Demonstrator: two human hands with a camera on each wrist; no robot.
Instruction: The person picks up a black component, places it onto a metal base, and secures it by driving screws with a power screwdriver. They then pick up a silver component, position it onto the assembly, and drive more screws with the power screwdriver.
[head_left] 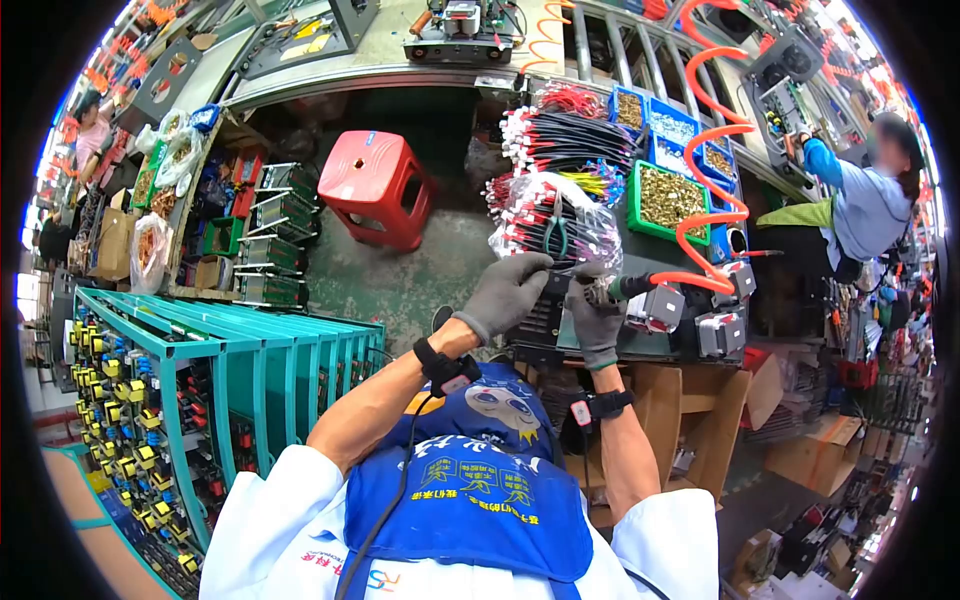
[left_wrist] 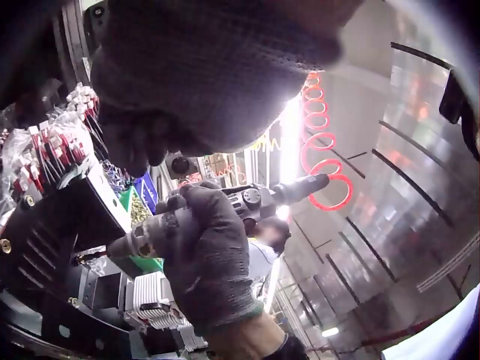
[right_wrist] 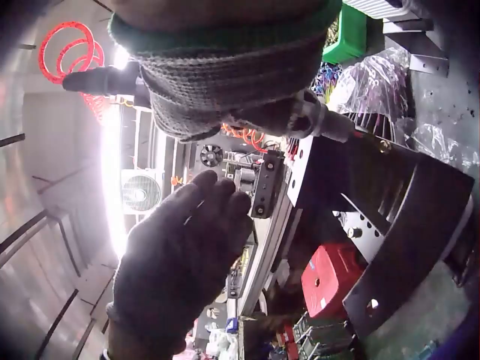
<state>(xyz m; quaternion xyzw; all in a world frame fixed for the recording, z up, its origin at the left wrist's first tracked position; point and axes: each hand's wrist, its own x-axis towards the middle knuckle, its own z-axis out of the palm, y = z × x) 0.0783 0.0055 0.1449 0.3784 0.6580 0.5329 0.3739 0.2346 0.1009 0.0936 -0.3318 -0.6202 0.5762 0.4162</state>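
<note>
My right hand point(head_left: 597, 320) grips a pneumatic screwdriver point(head_left: 632, 286) with an orange coiled hose. In the left wrist view, my gloved right hand point(left_wrist: 214, 259) is wrapped round the screwdriver body point(left_wrist: 154, 234), its bit at the slotted black metal housing point(left_wrist: 45, 244). The same housing point(right_wrist: 397, 195) fills the right side of the right wrist view. My left hand point(head_left: 507, 295) hovers by the housing's far left side, fingers together and loosely bent; nothing shows in it. Its back point(right_wrist: 180, 259) faces the right wrist camera. Whether its fingertips touch the housing cannot be told.
Beyond the housing lie pliers point(head_left: 556, 236) on bagged cables and a black cable bundle point(head_left: 575, 140). A green bin of brass parts point(head_left: 668, 200) and blue bins point(head_left: 672, 125) stand to the right, near boxy units point(head_left: 720, 334). A red stool point(head_left: 370, 185) stands left; another person point(head_left: 870, 205) is at right.
</note>
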